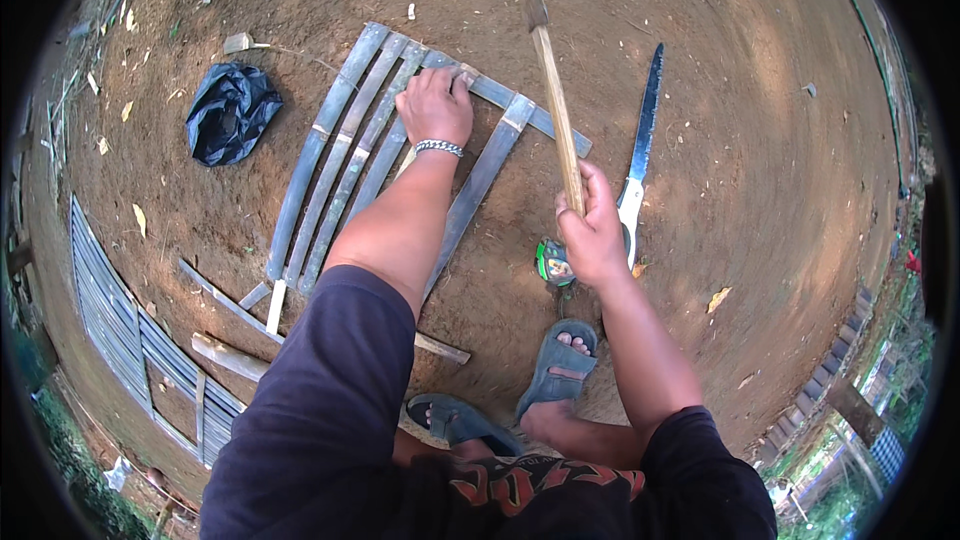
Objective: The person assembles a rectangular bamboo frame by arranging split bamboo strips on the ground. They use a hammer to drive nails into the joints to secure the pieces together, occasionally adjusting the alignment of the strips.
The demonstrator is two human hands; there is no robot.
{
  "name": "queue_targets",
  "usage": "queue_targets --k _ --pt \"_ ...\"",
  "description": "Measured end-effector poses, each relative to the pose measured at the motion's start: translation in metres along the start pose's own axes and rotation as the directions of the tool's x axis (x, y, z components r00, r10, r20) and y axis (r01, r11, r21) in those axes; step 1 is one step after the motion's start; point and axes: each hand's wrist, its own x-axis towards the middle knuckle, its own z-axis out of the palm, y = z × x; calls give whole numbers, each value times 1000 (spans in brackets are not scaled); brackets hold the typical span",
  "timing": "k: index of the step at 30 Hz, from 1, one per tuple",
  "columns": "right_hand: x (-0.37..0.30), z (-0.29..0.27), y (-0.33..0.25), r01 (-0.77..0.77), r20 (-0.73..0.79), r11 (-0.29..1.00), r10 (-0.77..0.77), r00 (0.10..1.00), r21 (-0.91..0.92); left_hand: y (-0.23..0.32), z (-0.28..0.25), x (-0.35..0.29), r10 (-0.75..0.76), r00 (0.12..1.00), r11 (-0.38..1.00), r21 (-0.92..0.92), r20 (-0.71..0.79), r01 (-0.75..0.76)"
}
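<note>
Bamboo slats (pixel 352 145) lie side by side on the ground, their far ends meeting a bamboo crosspiece (pixel 495 92). My left hand (pixel 437 105) rests at that crosspiece, fingers bent and drawn together; whatever they pinch is hidden. In my right hand (pixel 592 235) is a hammer (pixel 559 105), gripped low on its long wooden handle with the dark metal head raised and pointing away. Just right of my left hand, a single slat (pixel 480 185) slants down from the crosspiece. Beneath my right hand are a green-and-black tape measure (pixel 553 262) and a handsaw (pixel 646 125) with a white handle.
A black plastic bag (pixel 232 112) sits left of the slats. More bamboo strips, joined into a panel (pixel 130 330), lie at the far left. Near my sandals (pixel 560 365) are a short bamboo piece (pixel 230 355) and loose offcuts. The ground is bare brown soil (pixel 770 200).
</note>
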Motion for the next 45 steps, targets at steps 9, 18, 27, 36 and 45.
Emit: queue_targets --k 9,18,27,36,45 --pt "-34 -7 34 -38 36 998 36 999 52 -1 8 0 9 998 999 44 -68 -6" --pt "-36 -9 50 -137 199 941 77 977 309 2 8 -1 5 998 999 44 -66 -2" --pt "-28 -10 53 -119 218 934 45 975 336 -4 7 -3 -41 997 995 -90 -68 35" --pt "-35 0 69 -156 278 951 79 957 268 -4 8 -2 6 994 998 -63 -113 -13" --pt "-45 4 89 -187 291 966 129 948 180 -3 7 0 -85 995 991 -109 -53 79"
